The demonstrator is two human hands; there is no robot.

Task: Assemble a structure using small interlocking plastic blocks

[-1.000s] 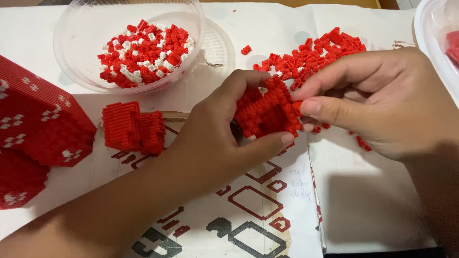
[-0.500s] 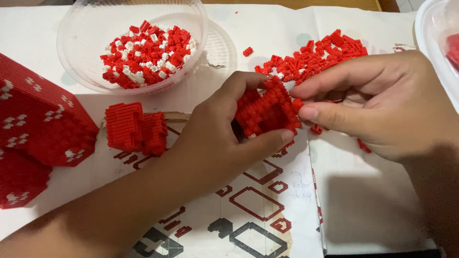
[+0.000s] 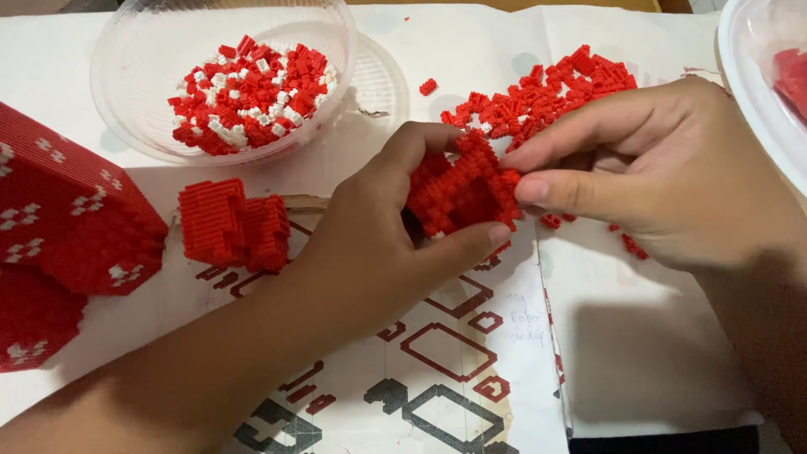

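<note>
A small red block assembly [image 3: 458,187] made of tiny bricks is held in my left hand [image 3: 378,244], thumb below and fingers behind it. My right hand [image 3: 664,168] pinches its right edge between thumb and forefinger. Just behind both hands lies a loose pile of tiny red bricks [image 3: 546,92] on the white paper. A second built red chunk [image 3: 231,223] rests on the paper to the left of my left hand.
A clear plastic bowl [image 3: 134,101] holds red and white bricks at the back left. A large red built piece with white marks [image 3: 67,210] fills the left edge. Another clear dish [image 3: 756,92] sits far right. A printed diagram sheet [image 3: 437,361] lies in front.
Both hands stay on the red assembly; my fingers have shifted slightly along its right edge. Nothing else has moved.
</note>
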